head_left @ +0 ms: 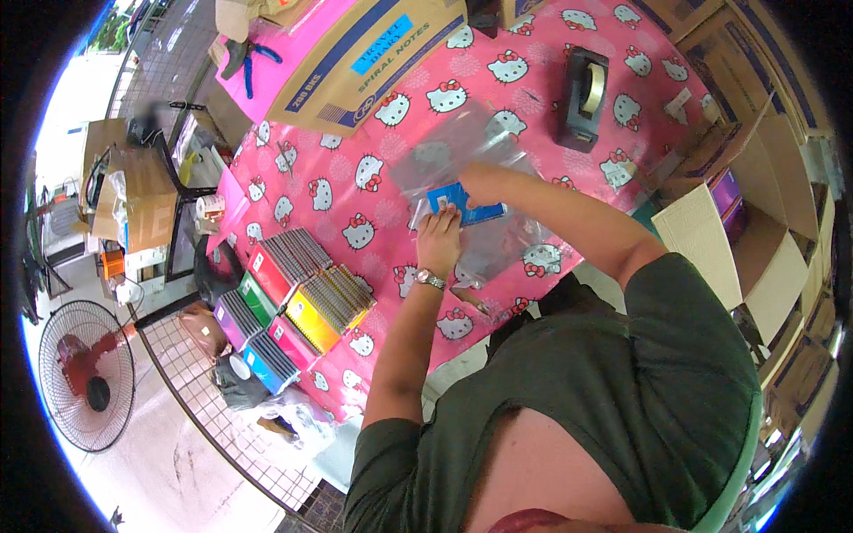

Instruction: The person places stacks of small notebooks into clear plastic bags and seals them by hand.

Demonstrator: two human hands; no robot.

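Observation:
A blue rectangular card or label (481,213) lies on a stack of clear plastic bags (511,244) at the middle of the table. My left hand (440,240), with a metal watch on its wrist, rests on the card's left part, fingers stretched out and flat. My right hand (485,185) is closed, its curled fingers against the card's upper edge. What lies under those fingers is hidden. Whether the card is stuck to the top bag or lies loose, I cannot tell.
Spiral notebooks (293,306) in several colours stand in rows at the left. A tape dispenser (583,98) sits far right. Beyond my hands is a large cardboard box (373,67), with blue-handled pliers (249,67) beside it. An open carton (746,240) stands right; a fan (86,377) left.

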